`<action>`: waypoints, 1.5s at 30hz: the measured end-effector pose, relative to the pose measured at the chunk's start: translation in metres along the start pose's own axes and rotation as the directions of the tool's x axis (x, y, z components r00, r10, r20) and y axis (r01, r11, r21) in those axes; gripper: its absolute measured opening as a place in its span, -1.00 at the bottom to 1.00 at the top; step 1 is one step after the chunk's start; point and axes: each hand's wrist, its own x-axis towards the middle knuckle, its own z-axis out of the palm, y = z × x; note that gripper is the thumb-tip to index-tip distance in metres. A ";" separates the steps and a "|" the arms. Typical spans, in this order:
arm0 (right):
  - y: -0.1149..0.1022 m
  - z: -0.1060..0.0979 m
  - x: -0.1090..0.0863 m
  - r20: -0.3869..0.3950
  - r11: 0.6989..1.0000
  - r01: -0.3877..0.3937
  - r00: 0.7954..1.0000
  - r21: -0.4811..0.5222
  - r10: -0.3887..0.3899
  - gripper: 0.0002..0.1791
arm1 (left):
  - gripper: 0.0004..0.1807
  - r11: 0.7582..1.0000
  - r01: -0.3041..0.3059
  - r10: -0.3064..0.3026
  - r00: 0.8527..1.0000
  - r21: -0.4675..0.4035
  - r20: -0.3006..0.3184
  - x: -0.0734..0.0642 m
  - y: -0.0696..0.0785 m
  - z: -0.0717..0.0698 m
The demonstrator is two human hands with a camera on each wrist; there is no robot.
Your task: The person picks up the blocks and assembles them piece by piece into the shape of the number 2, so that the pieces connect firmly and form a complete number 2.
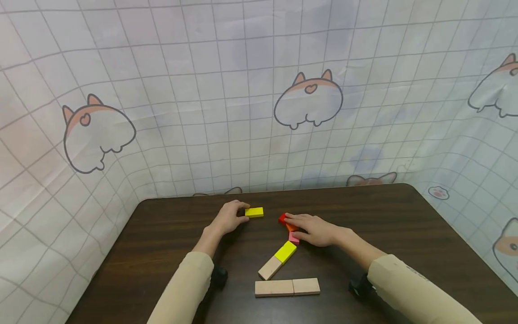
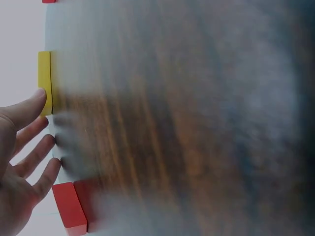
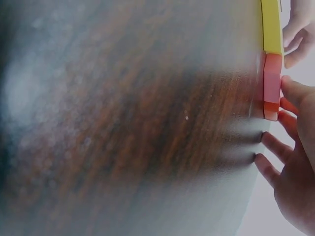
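Observation:
My left hand (image 1: 229,218) pinches the near end of a yellow block (image 1: 254,212) between thumb and index finger; its other fingertips rest on the table beside a red block (image 2: 69,209) in the left wrist view. Slightly spread, my right hand (image 1: 317,230) lies at a short chain of blocks: a red block (image 1: 282,218), an orange block (image 1: 291,227) and a pink block (image 1: 294,238). The right thumb touches the pink one, and fingers partly cover the red and orange ones. The chain continues with a bright yellow block (image 1: 286,252) and a plain wooden block (image 1: 270,268).
Nearer the person, two plain wooden blocks (image 1: 274,288) (image 1: 306,286) lie end to end. The dark wood-grain table (image 1: 170,252) reaches back to a white gridded cloth (image 1: 226,112) with cartoon animals. Both forearms, with dark wrist devices, come in from the front.

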 end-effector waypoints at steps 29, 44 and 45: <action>0.000 0.004 0.001 0.020 1.000 -0.026 0.999 0.010 0.026 -0.33 | -0.68 0.998 0.038 -0.039 0.999 -0.058 -0.023 0.003 -0.002 0.000; 0.002 0.003 -0.001 0.014 0.999 -0.033 0.999 -0.005 0.033 -0.33 | -0.68 0.995 -0.035 0.033 0.999 -0.090 -0.019 0.007 0.014 0.004; 0.002 0.003 -0.001 0.014 0.999 -0.034 0.999 -0.008 0.034 -0.33 | -0.68 0.995 -0.040 0.039 0.999 -0.088 -0.016 0.007 0.015 0.004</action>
